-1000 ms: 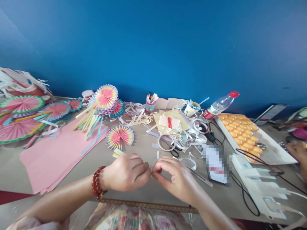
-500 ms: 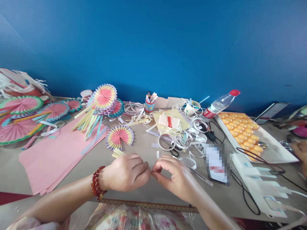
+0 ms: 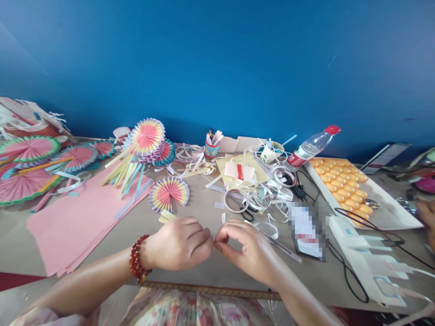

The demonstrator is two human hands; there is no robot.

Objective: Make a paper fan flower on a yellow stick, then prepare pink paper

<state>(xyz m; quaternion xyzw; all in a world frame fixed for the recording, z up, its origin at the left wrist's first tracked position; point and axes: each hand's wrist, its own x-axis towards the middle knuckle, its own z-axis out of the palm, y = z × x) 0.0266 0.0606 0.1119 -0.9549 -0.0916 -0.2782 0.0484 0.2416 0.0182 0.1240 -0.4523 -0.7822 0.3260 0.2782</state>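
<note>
My left hand (image 3: 185,243), a beaded bracelet (image 3: 137,259) on its wrist, is closed with the knuckles up. My right hand (image 3: 243,246) pinches thumb and index finger together, its tips meeting the left fingertips over the table's near side. Whatever lies between the fingers is too small or hidden to make out. Just beyond the left hand lies a pleated paper fan (image 3: 170,194) in pink, yellow and lilac. Pale yellow paper strips (image 3: 167,216) poke out beside that hand; whether it touches them I cannot tell. A box cutter (image 3: 282,244) lies right of my right hand.
Pink paper sheets (image 3: 74,217) and finished fans (image 3: 148,135) lie left. Tape rolls (image 3: 236,201) and paper strips clutter the middle. Rightward are a phone (image 3: 307,233), a leaning bottle (image 3: 312,147), a tray (image 3: 390,213), a power strip (image 3: 363,267) with cables, and another person's hand (image 3: 426,217).
</note>
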